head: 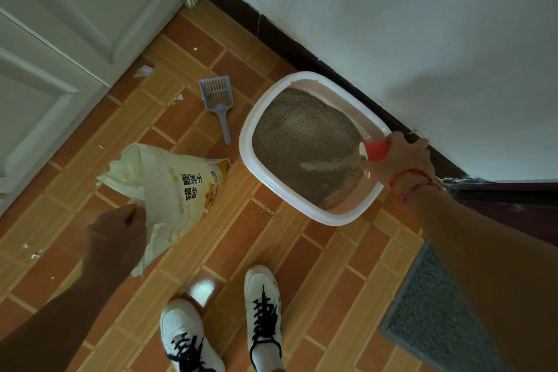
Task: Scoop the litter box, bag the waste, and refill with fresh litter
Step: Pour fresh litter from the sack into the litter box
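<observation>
One cup [377, 150], right hand [406, 158], over litter box [246, 136] rim.

litter bag [169, 190], Chinese print, "猫砂"

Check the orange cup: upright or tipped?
Tipped. The right hand holds the orange cup on its side over the litter box, mouth facing sideways, a pale streak of litter below it.

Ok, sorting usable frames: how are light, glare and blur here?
Head view: dim, forearms dark; glare patch on the floor by the shoes; soft shadow on the wall; litter leaving the orange cup smears; elsewhere sharp.
</observation>
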A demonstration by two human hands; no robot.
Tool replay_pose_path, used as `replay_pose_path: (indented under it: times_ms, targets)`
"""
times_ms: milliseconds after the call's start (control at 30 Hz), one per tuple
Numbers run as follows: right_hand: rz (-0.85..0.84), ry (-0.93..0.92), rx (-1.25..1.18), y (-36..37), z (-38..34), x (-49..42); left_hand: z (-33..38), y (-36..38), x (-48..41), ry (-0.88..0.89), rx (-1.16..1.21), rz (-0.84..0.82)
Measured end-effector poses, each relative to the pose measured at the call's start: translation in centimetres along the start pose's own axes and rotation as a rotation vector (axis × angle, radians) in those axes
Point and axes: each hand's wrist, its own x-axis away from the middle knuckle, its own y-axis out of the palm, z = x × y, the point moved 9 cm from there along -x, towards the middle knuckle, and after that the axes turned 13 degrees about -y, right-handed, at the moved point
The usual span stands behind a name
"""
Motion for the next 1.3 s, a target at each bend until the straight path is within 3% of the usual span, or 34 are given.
replay_pose_path:
  times_ms: [333,467,567,700,1067,1167,1300]
  targets:
    - [0.122,-0.072,0.171,-1.5,-1.3,0.8,-1.5,-0.8,-0.6,-0.019,0.081,-0.01]
    - [0.04,0.032,-0.124,-0.3,-2.4,1.3,-2.4,-1.3,-1.1,-0.015,0.09,-0.007]
    - [0.066,-0.001,-0.458,0.2,-5.4,1.8,-3.0,-2.0,-1.3,-0.022,0.107,-0.007]
    - [0.034,-0.194,-0.587,-0.1,-11.4,3.0,-4.2,-3.4,-2.0,-0.057,0.141,0.004]
    - [-0.299,-0.576,-0.967,-2.6,-30.6,11.4,-7.6,-5.2,-3.1,-0.085,0.122,-0.068]
    - [-0.404,-0.711,-0.888,-1.9,-34.3,14.2,-7.9,-5.4,-3.5,-0.083,0.133,-0.078]
    - [-0.499,-0.821,-0.451,0.1,-37.0,16.6,-7.6,-6.1,-3.6,-0.043,0.165,-0.07]
